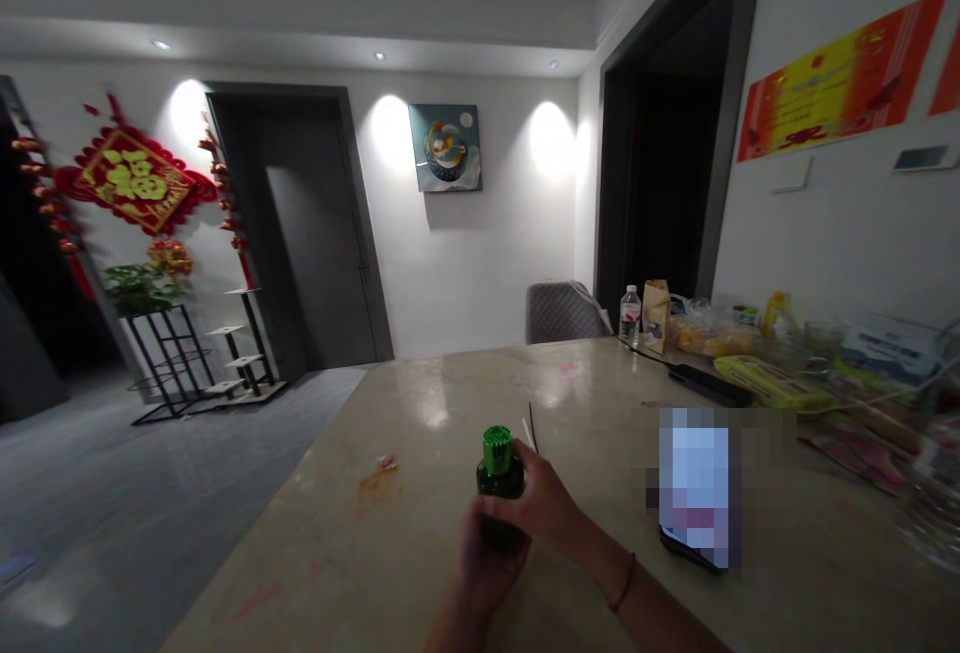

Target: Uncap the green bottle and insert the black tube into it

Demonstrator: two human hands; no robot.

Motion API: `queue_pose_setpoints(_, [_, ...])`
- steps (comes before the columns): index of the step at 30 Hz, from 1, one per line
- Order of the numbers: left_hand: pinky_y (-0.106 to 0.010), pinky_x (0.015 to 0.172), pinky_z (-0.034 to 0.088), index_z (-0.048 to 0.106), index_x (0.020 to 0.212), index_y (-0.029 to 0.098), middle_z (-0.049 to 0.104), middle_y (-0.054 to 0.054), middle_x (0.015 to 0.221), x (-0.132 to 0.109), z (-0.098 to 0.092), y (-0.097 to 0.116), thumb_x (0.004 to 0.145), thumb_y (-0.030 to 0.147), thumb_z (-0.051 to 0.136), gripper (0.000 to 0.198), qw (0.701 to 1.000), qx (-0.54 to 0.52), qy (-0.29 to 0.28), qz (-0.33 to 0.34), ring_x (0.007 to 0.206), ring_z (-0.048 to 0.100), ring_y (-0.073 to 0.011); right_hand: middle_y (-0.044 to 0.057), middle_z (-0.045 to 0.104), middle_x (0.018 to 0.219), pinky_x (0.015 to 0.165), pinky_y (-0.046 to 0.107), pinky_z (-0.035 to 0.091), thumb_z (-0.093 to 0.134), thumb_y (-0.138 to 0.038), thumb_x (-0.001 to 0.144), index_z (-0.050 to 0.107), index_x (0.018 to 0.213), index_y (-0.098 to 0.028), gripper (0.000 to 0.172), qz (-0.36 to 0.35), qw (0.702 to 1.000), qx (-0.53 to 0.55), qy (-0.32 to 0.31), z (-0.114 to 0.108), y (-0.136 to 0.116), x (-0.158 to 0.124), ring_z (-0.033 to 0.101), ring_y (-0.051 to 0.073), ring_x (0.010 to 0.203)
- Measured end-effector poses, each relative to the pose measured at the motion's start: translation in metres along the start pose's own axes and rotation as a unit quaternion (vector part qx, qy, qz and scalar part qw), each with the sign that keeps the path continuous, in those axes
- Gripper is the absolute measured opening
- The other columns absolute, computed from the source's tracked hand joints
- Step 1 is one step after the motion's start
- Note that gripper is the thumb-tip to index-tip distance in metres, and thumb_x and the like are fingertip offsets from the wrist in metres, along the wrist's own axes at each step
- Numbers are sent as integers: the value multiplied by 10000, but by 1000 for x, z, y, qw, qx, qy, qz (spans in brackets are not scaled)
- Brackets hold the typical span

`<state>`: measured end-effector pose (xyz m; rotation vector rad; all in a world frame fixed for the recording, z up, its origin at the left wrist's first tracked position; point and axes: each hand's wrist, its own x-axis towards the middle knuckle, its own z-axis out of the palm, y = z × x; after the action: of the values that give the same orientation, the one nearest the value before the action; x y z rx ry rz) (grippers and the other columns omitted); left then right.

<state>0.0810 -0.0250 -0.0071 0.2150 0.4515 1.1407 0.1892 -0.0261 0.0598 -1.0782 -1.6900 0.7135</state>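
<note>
A dark green bottle [501, 481] with a bright green ribbed cap stands upright between my two hands, near the front middle of the table. My left hand [484, 558] is wrapped round its lower part from the near side. From the right, my right hand [546, 501] grips the bottle below the cap, its thumb across the front. A thin dark cord circles my right wrist. The hands hide most of the bottle's body, and I cannot tell whether its base touches the table. Just beyond the bottle lie thin sticks [532, 425], one dark and one pale.
A lit phone [694, 488], blurred out, is propped right of my hands. Along the table's [315, 513] right side are a water bottle [630, 316], a paper bag [655, 317], a yellow-green packet [772, 383] and bagged goods. A grey chair [566, 313] stands beyond the far edge.
</note>
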Motion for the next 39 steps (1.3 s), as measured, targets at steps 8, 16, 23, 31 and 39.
queue_pose_setpoints(8, [-193,479,474,616,985,240,696,5,645,-11,6,-7,775,245,527,229,999,-34,9,-23,540,631,-125,33,612,882,734,301,438,731,-412,536,580,951,-183,497,-2,998,-18,-60,-10,-7,-3,559,195,821])
queue_pose_setpoints(16, [-202,459,475,656,842,190,707,-28,720,-23,29,-3,768,329,539,197,998,1,-52,-47,567,632,-137,48,606,887,724,309,445,749,-471,487,594,912,-172,542,-28,995,-59,-72,-31,-19,-1,563,207,818])
queue_pose_setpoints(23, [-155,433,427,638,794,161,674,-51,716,-21,26,-4,730,332,570,194,998,-15,-24,-57,667,639,-152,40,618,886,742,295,436,711,-483,553,622,908,-174,479,-89,983,-91,-131,-52,-22,15,564,200,834])
queue_pose_setpoints(31, [-147,391,382,626,825,134,666,-84,780,-21,25,-6,721,343,566,241,997,-8,16,-71,677,628,-162,-21,547,556,490,223,280,589,-532,680,615,807,-188,368,-118,948,-258,-141,-68,-48,34,476,112,510])
queue_pose_setpoints(39, [-190,426,446,616,834,128,670,-87,760,-22,23,-7,727,397,545,298,996,-7,24,-86,669,640,-170,29,640,654,533,252,286,563,-502,710,620,787,-199,317,-153,922,-327,-141,-62,-57,35,551,165,588])
